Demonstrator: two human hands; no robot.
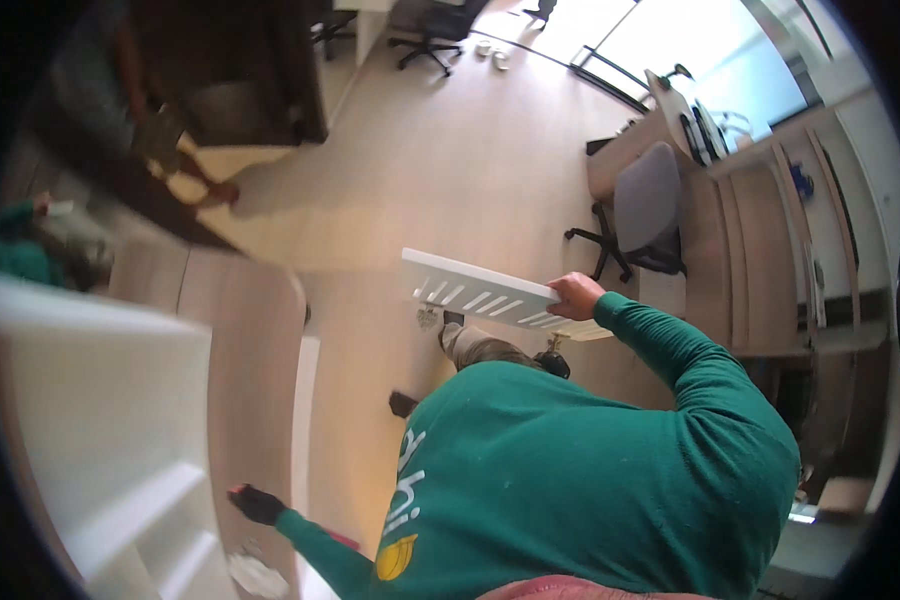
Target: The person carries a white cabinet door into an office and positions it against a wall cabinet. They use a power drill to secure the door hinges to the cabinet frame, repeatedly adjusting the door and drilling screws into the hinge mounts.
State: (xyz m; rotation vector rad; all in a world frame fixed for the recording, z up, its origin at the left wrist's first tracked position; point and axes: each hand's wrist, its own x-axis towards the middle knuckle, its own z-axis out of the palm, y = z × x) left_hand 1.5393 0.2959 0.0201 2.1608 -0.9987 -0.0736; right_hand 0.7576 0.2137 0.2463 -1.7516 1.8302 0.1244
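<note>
In my right hand (578, 295) is a white slotted panel (478, 293), gripped at its right end with the fingers wrapped over the upper edge. The panel stretches away to the left in front of my body, above the floor. A row of slanted slots runs along it. Down at the lower left, my left hand (257, 505) wears a dark glove that leaves reddish fingertips showing. It is held out beside a wood-toned surface (255, 400), near white shelving; I cannot make out whether it touches either. Its fingers are too small and dark to read.
White shelving (120, 400) stands at the left. A grey swivel chair (648, 205) and wooden desks with drawers (735, 260) are at the right. Another person's legs (195, 175) show by a dark brown cabinet (225, 70). A black chair (435, 30) stands at the far end.
</note>
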